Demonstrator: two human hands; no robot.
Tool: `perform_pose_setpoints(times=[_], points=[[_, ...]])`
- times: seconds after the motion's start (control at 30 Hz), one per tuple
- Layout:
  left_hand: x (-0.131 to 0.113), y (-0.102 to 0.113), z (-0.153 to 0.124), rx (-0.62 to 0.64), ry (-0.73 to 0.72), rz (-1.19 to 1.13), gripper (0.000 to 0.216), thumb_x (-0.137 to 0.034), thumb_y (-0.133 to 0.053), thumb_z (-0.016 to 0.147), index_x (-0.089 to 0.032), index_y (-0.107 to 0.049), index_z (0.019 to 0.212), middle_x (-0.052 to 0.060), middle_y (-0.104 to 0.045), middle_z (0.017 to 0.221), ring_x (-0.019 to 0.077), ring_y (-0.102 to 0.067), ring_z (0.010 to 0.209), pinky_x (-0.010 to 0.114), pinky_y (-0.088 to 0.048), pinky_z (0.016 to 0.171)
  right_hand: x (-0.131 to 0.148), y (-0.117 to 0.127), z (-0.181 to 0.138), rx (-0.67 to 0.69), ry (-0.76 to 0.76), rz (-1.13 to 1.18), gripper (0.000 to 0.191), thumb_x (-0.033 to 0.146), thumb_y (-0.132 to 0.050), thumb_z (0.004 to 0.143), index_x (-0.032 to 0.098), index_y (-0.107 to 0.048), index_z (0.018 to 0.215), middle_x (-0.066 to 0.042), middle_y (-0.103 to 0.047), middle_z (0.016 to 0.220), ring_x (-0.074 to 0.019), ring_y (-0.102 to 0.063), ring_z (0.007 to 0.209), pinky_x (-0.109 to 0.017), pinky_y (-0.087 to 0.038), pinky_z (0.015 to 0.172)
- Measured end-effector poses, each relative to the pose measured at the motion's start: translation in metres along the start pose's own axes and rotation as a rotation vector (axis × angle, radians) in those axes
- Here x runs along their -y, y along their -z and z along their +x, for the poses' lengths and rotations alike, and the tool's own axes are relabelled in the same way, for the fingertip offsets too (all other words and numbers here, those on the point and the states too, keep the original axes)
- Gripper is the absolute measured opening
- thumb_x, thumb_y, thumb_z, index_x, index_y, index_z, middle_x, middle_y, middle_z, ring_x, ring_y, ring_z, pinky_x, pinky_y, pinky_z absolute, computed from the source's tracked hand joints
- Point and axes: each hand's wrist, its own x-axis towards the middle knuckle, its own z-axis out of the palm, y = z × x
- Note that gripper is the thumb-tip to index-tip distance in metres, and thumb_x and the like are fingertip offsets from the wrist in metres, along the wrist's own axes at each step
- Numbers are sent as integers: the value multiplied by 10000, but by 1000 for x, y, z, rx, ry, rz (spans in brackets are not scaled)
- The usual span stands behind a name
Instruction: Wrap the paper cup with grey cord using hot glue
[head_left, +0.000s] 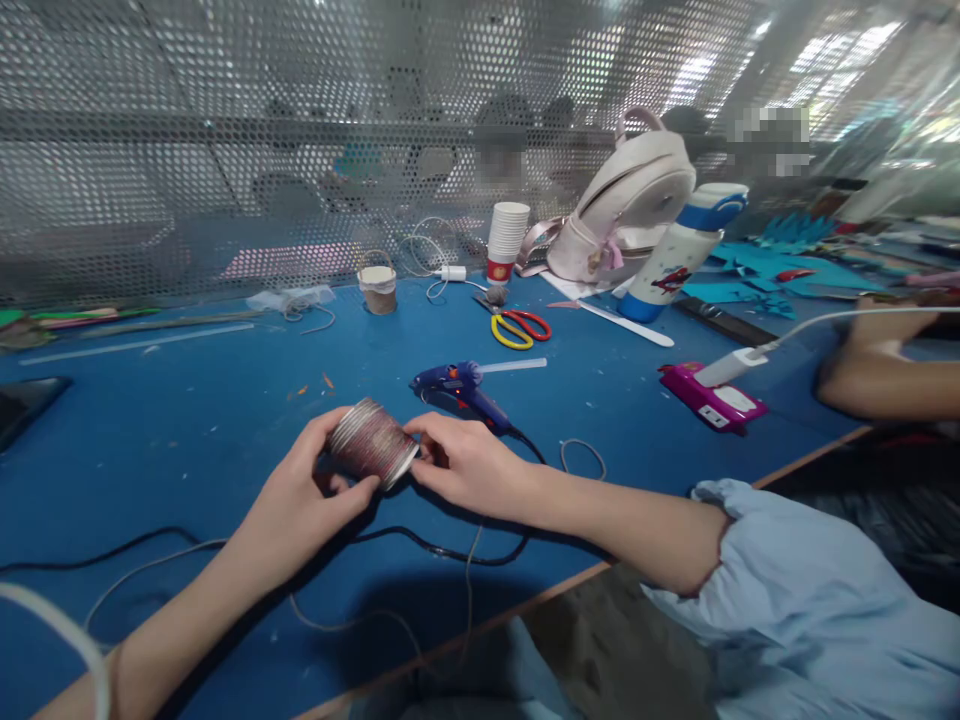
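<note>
Head cam: left hand (pixel 304 500) gripping a cord-wrapped cup (pixel 373 440) lower-middle of frame, right hand (pixel 476 462) pinching its rim, glue gun (pixel 459 384) nearby.

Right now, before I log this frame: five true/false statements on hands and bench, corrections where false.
1. The left hand holds the cord-wound cup. True.
2. The right hand grips the glue gun. False: the right hand is at the cup's white rim; the glue gun lies on the table.
3. The scissors have one red and one yellow handle. True.
4. The paper cups lie scattered. False: the paper cups stand in one stack.
5. The bottle is upside down. False: its blue lid is uppermost.
</note>
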Motion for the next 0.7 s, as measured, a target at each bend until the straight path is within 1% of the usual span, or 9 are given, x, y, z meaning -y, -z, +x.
perform_pose_setpoints(times=[0.07,0.13,0.27,0.33,0.4,0.47,0.57,0.7], points=[[-1,-1,0,-12,14,20,685,-426,-726,659,-186,-512,1264,43,-638,1045,116,-557,554,314,-507,592,1,1,0,11,-1,1,227,132,-605,865,154,-578,1090,-7,-625,795,-130,-547,665,-249,-430,633],[-2,-1,1,-30,14,46,693,-443,-723,653,-175,-519,1259,27,-648,967,133,-570,561,325,-509,610,2,3,-1,26,2,-13,248,117,-592,840,157,-556,1082,-1,-606,792,-129,-532,659,-250,-424,626],[-6,0,1,-67,17,131,708,-474,-688,657,-150,-542,1269,-8,-649,787,176,-581,559,344,-504,612,5,5,-4,13,58,-62,181,136,-607,814,163,-566,988,-21,-604,816,-139,-527,679,-260,-425,631],[-7,1,1,-81,18,171,700,-478,-674,657,-146,-559,1262,-28,-627,695,190,-579,544,343,-497,597,5,5,-6,-1,118,-73,107,162,-609,852,168,-592,958,-35,-616,831,-145,-546,710,-263,-442,660],[-8,2,1,-90,10,194,678,-481,-667,655,-156,-577,1243,-37,-616,655,197,-580,538,338,-490,580,5,5,-7,0,180,-75,44,184,-589,915,168,-620,940,-44,-626,829,-151,-569,744,-263,-458,691],[-8,2,1,-88,6,206,663,-482,-660,657,-166,-585,1234,-38,-619,648,199,-586,537,328,-483,561,4,5,-6,10,224,-73,101,195,-556,967,161,-643,928,-52,-637,822,-155,-586,773,-263,-469,712],[-9,1,1,-91,-2,224,641,-480,-651,658,-176,-594,1220,-28,-641,676,195,-592,537,313,-476,536,3,5,-6,10,245,-77,146,190,-530,995,153,-662,944,-56,-648,814,-157,-592,782,-264,-478,718],[-13,0,0,-108,-41,239,613,-470,-642,651,-180,-601,1190,20,-703,819,184,-597,566,306,-489,546,1,4,-6,-16,234,-83,140,204,-553,989,156,-671,931,-44,-636,794,-144,-581,736,-250,-471,683]])
